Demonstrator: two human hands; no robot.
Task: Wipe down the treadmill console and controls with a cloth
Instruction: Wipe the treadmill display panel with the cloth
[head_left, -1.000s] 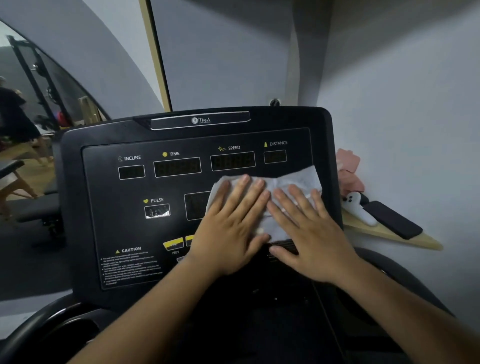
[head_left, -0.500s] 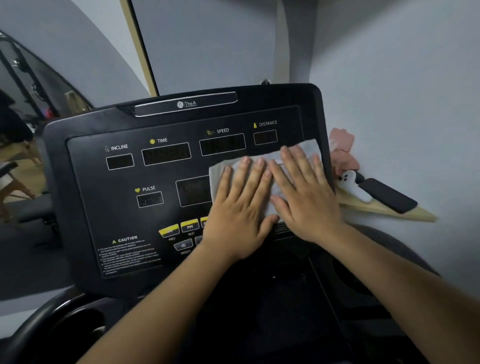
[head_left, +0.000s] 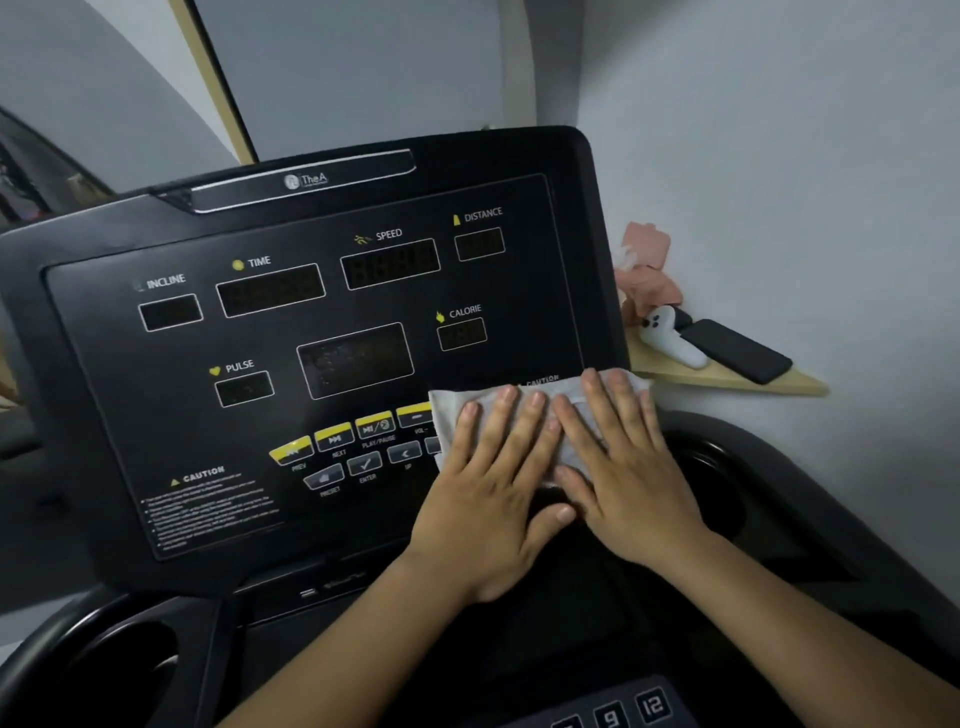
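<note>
Both hands lie flat on the white cloth (head_left: 452, 410), fingers spread, pressing it against the lower right corner of the black console (head_left: 130, 415). The left hand (head_left: 488, 499) and right hand (head_left: 628, 467) sit side by side, thumbs nearly touching. The cloth covers the right end of the yellow buttons (head_left: 332, 434) (PREV and NEXT show left of it), below the CALORIE window (head_left: 462, 333).

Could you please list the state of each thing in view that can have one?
Cloth: spread flat, pressed on the console's lower right.
Left hand: open, flat on cloth.
Right hand: open, flat on cloth.
Console displays: dark, unlit.
Phone: lying flat on shelf, screen dark.
</note>
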